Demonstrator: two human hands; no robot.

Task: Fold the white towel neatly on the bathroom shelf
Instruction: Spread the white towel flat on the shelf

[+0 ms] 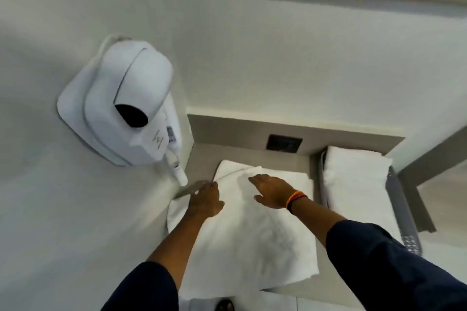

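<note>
Sleeves: dark blue sleeves (394,267) cover both forearms at the near edge of the view, pushed back from the wrists.
White towel (252,230): soft terry cloth, lying on the grey shelf (202,154) in a rough rectangle; its near edge hangs over the shelf front, the surface is lightly rumpled, and a folded flap lies across its far left corner.
Left hand (206,201): palm down on the towel's left edge; the fingers (211,188) are curled at the flap's edge, but blur hides whether they pinch the cloth.
Right hand (274,190): laid flat on the far part of the towel, fingers spread and stretched out, grasping nothing; a red, yellow and black braided wristband (295,201) circles the wrist.
Second towel (353,184): white, folded into a thick oblong, to the right of the task towel on a grey patterned tray (401,207).
Hair dryer (126,101): smooth white plastic, rounded, with a dark nozzle opening, mounted on the white wall left of the shelf.
Socket plate (284,142): dark rectangle on the shelf's back wall, beyond the towel.
</note>
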